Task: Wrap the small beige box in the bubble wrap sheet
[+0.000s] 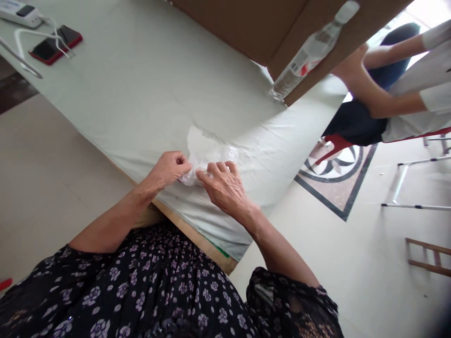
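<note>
A crumpled piece of clear bubble wrap (211, 149) lies near the front edge of the cloth-covered table (141, 94). My left hand (171, 167) pinches its near left edge between thumb and curled fingers. On the near right side, my right hand (223, 184) has its fingers bent over the wrap, thumb and fingertips pressing into it. The two hands are a short gap apart, with the wrap bunched between them. Whether anything lies inside the wrap, I cannot make out.
A large cardboard box (243, 23) stands at the back, a clear plastic bottle (310, 56) upright against it. At the far left are a phone (52, 47), cables and a white power strip (21, 13). Another person (387, 94) sits to the right, beyond the table.
</note>
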{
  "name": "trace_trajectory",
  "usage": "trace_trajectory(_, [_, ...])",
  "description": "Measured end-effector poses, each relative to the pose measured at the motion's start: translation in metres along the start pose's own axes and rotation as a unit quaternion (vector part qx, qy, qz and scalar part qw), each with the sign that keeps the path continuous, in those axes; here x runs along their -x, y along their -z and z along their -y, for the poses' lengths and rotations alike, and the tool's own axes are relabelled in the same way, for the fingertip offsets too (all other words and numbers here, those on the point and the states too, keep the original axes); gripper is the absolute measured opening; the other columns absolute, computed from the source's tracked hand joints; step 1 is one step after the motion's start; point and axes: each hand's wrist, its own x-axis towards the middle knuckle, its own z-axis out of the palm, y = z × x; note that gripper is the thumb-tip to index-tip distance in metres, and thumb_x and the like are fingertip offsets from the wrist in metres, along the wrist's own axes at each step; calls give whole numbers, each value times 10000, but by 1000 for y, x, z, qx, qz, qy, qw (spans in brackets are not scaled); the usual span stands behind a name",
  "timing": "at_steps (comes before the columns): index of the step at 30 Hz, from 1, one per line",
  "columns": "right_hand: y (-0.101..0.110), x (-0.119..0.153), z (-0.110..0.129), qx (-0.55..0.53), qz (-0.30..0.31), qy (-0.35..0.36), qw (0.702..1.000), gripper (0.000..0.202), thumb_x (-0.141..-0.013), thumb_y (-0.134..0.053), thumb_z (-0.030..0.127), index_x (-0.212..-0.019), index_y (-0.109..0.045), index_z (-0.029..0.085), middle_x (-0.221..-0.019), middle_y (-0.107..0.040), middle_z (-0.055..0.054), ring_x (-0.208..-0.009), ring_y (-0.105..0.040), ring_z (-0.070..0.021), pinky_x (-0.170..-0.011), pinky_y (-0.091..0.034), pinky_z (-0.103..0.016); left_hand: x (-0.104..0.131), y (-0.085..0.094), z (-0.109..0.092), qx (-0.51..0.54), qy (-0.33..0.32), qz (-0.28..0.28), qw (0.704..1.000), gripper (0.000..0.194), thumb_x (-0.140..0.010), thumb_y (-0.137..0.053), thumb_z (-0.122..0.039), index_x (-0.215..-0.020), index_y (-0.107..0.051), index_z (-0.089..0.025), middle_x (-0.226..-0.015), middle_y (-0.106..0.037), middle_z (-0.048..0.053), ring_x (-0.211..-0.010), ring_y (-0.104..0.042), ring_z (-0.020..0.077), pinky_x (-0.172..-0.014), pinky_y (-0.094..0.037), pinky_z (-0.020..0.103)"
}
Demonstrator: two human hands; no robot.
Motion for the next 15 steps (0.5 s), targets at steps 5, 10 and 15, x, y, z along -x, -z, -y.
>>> trace_trajectory(5, [-1, 2, 0, -8, -10, -5, 1000, 250, -973, -531, 103, -1174, -616, 223, -1031, -680, -73, -945, -511, -246, -998, -314, -432, -4, -18, -1, 111, 23, 25, 993, 93, -693, -666, -232, -678, -581, -195, -592, -569, -36, -509, -528, 108, -482, -436, 232])
trace_trajectory(10, [1, 4, 1, -36, -13, -23, 999, 94, -969, -618, 190, -1062, -624, 186, -1003, -710, -80, -968, -567, -247, -1069, -309, -435, -2, -18, -7, 147, 58, 100, 982, 104, -715, -640, -186, -808, -684, -170, -629, -661, 4, -531, -606, 138, -540, -541, 281])
trace_trajectory(15, [3, 7, -2, -92, -11, -24, 995, 90, -961, -650, 225, -1043, -664, 190, -1078, -742, -86, -1052, -613, -254, -1125, -317, -469, 4, -18, -10, 17, -16, 129, 991, 233, -773, -576, -145, -938, -740, -156, -813, -729, 34, -658, -656, 150, -680, -588, 310])
